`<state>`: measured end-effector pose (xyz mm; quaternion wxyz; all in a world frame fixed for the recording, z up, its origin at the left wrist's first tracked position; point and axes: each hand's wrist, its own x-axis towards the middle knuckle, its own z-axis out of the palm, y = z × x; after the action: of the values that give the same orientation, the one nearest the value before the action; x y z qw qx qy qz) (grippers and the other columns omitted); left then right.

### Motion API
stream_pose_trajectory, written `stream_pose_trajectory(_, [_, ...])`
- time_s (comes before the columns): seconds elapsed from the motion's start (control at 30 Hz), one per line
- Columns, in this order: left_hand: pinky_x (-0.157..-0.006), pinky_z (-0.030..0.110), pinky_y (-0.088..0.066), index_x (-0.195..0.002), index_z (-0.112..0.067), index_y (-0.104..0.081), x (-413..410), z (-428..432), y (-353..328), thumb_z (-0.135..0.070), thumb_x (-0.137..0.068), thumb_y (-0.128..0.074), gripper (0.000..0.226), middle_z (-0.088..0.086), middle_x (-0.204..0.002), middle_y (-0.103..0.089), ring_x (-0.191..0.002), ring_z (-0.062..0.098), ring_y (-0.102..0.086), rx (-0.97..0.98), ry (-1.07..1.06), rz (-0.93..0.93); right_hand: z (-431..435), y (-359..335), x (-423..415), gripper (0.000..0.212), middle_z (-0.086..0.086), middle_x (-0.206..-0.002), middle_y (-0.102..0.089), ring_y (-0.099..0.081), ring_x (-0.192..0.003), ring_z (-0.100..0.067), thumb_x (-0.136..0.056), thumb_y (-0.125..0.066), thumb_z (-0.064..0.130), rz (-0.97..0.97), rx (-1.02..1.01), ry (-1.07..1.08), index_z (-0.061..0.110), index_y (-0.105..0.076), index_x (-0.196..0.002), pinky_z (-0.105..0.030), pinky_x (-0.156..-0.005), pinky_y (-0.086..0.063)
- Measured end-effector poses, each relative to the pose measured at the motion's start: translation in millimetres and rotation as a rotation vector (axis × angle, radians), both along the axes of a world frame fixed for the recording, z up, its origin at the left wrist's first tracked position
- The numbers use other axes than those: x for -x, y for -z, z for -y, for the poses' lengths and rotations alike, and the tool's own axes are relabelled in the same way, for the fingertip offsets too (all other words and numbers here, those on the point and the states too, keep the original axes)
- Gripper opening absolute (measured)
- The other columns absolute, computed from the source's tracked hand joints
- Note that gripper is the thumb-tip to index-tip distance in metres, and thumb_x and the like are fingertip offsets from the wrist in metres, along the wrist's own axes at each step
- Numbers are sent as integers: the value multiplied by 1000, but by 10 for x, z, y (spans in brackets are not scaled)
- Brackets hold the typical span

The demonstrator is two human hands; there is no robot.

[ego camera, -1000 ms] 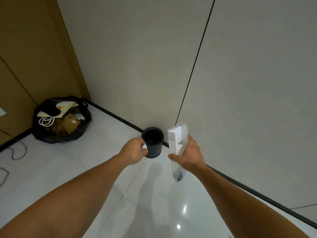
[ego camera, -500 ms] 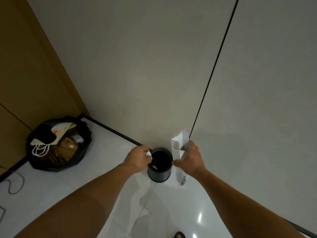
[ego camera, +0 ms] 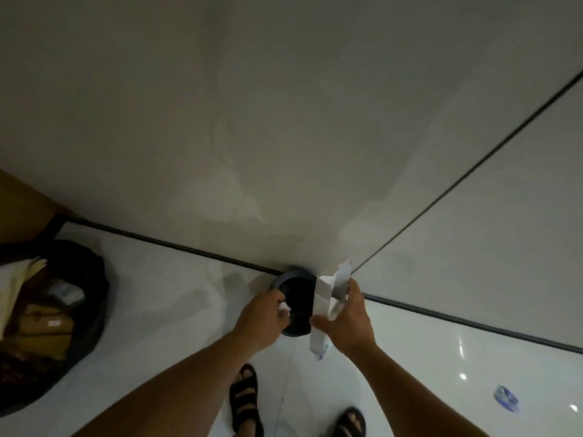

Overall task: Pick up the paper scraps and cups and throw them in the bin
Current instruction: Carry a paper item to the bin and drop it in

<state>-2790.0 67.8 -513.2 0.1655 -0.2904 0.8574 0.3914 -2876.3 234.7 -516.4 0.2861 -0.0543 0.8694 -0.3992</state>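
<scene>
Fingers (ego camera: 273, 301) of the left hand (ego camera: 260, 321) are curled in and pinch a small crumpled paper scrap (ego camera: 283, 307), held right over the dark mouth of the bin (ego camera: 279, 280); the right hand (ego camera: 348, 323) is wrapped round a white carton (ego camera: 325, 290), thumb across its front, with the open flaps standing above the bin's right rim and a lower end with a touch of blue print sticking out under the palm; whether that lower end is the same piece or a second one I cannot tell.

The bin is a small black cylinder standing on the floor (ego camera: 441, 357), hard against the foot of the wall (ego camera: 284, 121); both handfuls are at its opening but neither is let go, so this load is not yet in.

By my reading the task is well along but not finished; a blue-and-white scrap (ego camera: 506, 402) lies on the floor well to the right of the bin, apart from both hands, and looks like one more thing to fetch; no cups show on the floor in this view; what the bin holds already is too dark to tell.

A black rubbish bag (ego camera: 91, 279) stuffed with cardboard sits at the left; sandalled feet (ego camera: 244, 402) stand just below the bin.
</scene>
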Motion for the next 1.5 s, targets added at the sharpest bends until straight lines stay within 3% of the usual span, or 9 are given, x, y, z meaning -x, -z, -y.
stream_pose_trajectory(0.13, [-86, 27, -46, -120, -14, -56, 367, 196, 1006, -26, -92, -57, 31, 6, -120, -54, -102, 19, -56, -10, 63, 49, 301, 1030, 233, 102, 17, -119, -38, -41, -110, -4, -61, -90, 31, -2, 13, 64, 37, -23, -137, -17, -80, -40])
stream_pose_trajectory(0.27, [-89, 30, -46, -124, -14, -55, 600, 276, 2013, -26, -91, -58, 35, 8, -121, -55, -106, 22, -56, 0, 127, 53, 446, 2096, 371, 109, 5, -140, -40, -45, -126, -15, -63, -88, 29, 22, 29, 166, 31, -19, -146, -30, -91, -46])
stream_pose_trajectory(0.37, [-86, 27, -45, -127, -14, -54, 639, 301, 2635, -27, -90, -60, 39, 9, -123, -56, -107, 24, -57, 29, 193, 62, 467, 2698, 343, 106, 5, -138, -42, -43, -123, -11, -63, -88, 28, 22, 36, 182, 33, -20, -144, -28, -89, -45])
stream_pose_trajectory(0.47, [-88, 28, -45, -136, -16, -45, 633, 300, 3110, -30, -90, -60, 50, 8, -132, -53, -114, 24, -56, 25, 236, 80, 460, 3128, 264, 108, 4, -143, -41, -42, -130, -17, -64, -89, 27, 43, 12, 228, 31, -20, -146, -38, -97, -47])
stream_pose_trajectory(0.7, [-107, 42, -38, -147, -17, -28, 455, 300, 3470, -34, -86, -65, 74, 6, -152, -31, -137, 25, -33, 111, 301, 132, 384, 3529, 136, 109, 2, -147, -35, -37, -135, -21, -65, -89, 28, 93, -34, 277, 27, -19, -149, -40, -105, -42])
stream_pose_trajectory(0.83, [-102, 43, -42, -143, -15, -34, 411, 326, 3229, -29, -86, -63, 65, 7, -145, -38, -132, 26, -37, 112, 258, 139, 220, 3397, 38, 94, 1, -142, -37, -43, -130, -23, -73, -82, 32, 136, -87, 272, 28, -22, -145, -42, -99, -50])
stream_pose_trajectory(1.0, [-105, 39, -35, -145, -14, -30, 574, 313, 2525, -28, -88, -61, 67, 7, -150, -33, -136, 26, -32, 142, 296, 106, 4, 2816, 80, 94, 0, -155, -25, -30, -141, -25, -81, -73, 46, 168, -185, 208, 25, -15, -152, -44, -108, -37])
stream_pose_trajectory(1.27, [-115, 37, -23, -148, -13, -25, 936, -115, 871, -39, -90, -56, 72, 9, -153, -28, -141, 25, -22, 202, 548, 123, -693, 1026, 53, 89, -1, -158, -23, -24, -144, -23, -85, -64, 55, 92, -287, 173, 24, -16, -154, -44, -111, -33])
stream_pose_trajectory(1.5, [-117, 38, -19, -151, -15, -18, 1267, -1176, -545, -45, -91, -52, 75, 8, -157, -19, -144, 24, -15, 181, 810, 24, -1718, -470, -181, 86, -4, -156, -26, -28, -141, -26, -85, -63, 54, 42, -338, 422, 24, -19, -153, -45, -108, -33])
